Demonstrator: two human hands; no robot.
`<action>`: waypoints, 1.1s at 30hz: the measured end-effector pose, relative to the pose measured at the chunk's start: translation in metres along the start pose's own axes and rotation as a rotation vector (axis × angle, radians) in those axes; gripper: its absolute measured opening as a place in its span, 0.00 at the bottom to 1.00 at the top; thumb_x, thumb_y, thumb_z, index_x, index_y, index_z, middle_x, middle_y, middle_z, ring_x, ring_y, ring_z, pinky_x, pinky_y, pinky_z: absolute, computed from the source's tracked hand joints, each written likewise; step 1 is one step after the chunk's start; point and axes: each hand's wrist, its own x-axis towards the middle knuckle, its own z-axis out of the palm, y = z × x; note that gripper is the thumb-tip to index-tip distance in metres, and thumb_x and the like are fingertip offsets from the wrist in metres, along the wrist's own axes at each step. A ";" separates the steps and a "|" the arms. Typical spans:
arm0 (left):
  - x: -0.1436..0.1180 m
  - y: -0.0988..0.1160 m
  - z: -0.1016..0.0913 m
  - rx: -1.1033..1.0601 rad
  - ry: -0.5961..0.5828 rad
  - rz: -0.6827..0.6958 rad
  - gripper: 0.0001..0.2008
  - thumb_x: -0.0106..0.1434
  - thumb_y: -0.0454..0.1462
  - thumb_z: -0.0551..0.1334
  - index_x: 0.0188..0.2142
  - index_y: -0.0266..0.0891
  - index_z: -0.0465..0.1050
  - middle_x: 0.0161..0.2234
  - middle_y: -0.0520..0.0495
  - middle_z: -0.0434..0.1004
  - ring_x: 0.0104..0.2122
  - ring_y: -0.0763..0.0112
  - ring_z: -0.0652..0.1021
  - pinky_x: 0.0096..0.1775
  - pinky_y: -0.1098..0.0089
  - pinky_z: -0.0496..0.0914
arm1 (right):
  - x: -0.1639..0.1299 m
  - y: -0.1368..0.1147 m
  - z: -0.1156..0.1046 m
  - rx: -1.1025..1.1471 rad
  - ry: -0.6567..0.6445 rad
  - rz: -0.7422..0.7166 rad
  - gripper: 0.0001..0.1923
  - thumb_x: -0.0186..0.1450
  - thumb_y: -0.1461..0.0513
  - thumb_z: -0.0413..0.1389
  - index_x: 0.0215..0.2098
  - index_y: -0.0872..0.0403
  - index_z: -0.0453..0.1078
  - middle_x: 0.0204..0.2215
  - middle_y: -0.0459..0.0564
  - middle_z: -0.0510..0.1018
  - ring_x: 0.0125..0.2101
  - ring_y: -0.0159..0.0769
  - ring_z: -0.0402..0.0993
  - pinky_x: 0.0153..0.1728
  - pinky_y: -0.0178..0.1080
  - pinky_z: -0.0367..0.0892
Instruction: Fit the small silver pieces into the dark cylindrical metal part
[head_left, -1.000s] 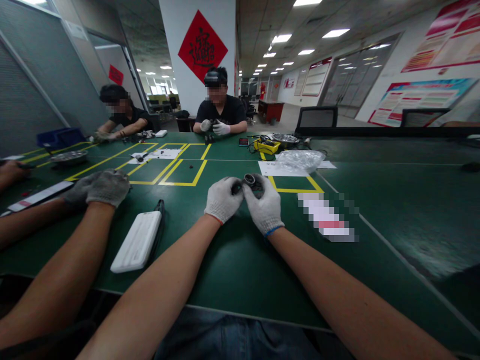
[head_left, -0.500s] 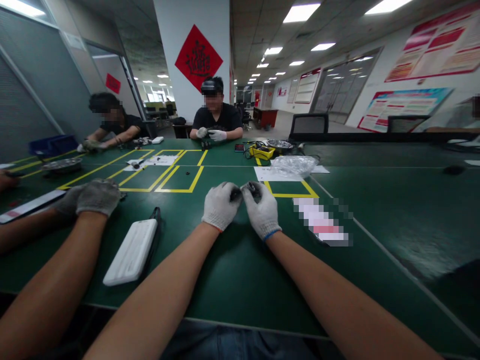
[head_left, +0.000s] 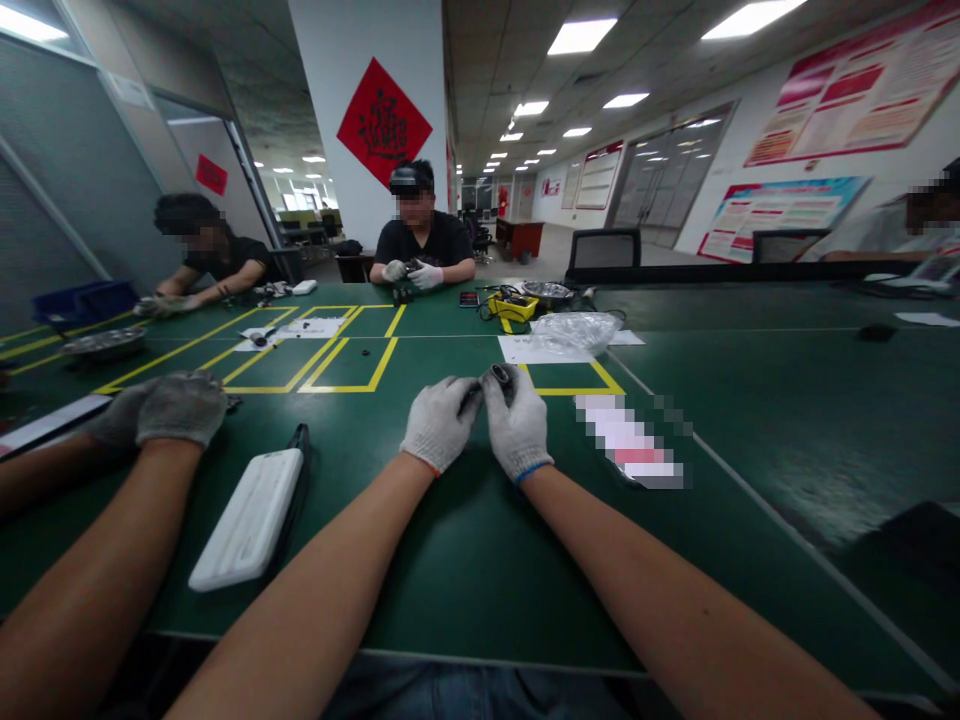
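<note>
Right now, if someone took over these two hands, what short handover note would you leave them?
Left hand: gloved, fingertips closed on the small dark part, above the green table.
Right hand: gloved, pinching the same part from the other side.
Nearby: white flat case to the left, a co-worker's gloved hands beyond it, clear plastic bag ahead.
Done: part is off the table, in both hands.
Left: what remains on the part is too small to tell.

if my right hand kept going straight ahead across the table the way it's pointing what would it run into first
Probably the yellow tape line just past the right hand, then the white paper and the clear plastic bag lying on it. Depth is hard to judge here.
</note>
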 end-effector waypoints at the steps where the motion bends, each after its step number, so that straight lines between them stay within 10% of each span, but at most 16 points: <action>1: 0.000 0.000 0.000 -0.010 0.002 0.005 0.12 0.71 0.40 0.58 0.49 0.42 0.78 0.41 0.43 0.81 0.40 0.62 0.80 0.43 0.66 0.73 | 0.000 0.000 0.000 -0.001 0.013 -0.002 0.19 0.68 0.47 0.54 0.45 0.52 0.73 0.39 0.53 0.81 0.41 0.44 0.78 0.47 0.47 0.73; 16: 0.000 0.000 -0.001 0.093 0.024 -0.009 0.09 0.66 0.42 0.65 0.42 0.45 0.83 0.42 0.41 0.77 0.44 0.56 0.74 0.44 0.60 0.72 | 0.006 0.015 0.005 0.110 0.126 0.116 0.22 0.70 0.43 0.49 0.43 0.53 0.68 0.33 0.50 0.80 0.32 0.39 0.76 0.35 0.41 0.72; 33: -0.002 -0.001 -0.003 0.081 0.055 0.006 0.09 0.68 0.41 0.63 0.40 0.42 0.82 0.40 0.41 0.76 0.45 0.55 0.73 0.45 0.58 0.71 | 0.007 0.008 0.003 0.082 -0.026 -0.010 0.21 0.69 0.47 0.54 0.53 0.52 0.71 0.45 0.55 0.81 0.46 0.45 0.77 0.52 0.51 0.72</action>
